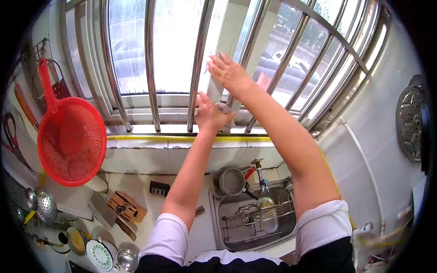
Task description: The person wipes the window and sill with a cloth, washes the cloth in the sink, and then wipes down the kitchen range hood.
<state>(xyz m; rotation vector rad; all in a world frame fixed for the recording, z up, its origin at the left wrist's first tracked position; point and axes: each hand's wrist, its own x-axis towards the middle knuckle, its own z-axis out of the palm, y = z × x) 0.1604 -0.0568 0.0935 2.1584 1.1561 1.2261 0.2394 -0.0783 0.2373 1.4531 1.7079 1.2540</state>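
Note:
My left hand (210,114) reaches up to the window bars just above the sill. A crumpled greyish cloth (225,109) shows at its thumb side, partly covered by the hand, and appears to be held there. Higher and to the right, my right hand (231,76) reaches between the metal bars (201,59), its fingers stretched out near the white window frame (222,45). I see nothing in the right hand. Its fingertips are close to the frame, but I cannot tell whether they touch it.
Below the sill is a metal sink (218,227) with a wire rack (257,218), a small pot (232,181) and a faucet (261,177). A red colander (73,136) hangs at left. A cleaver (101,209) and wooden knife block (127,205) occupy the counter.

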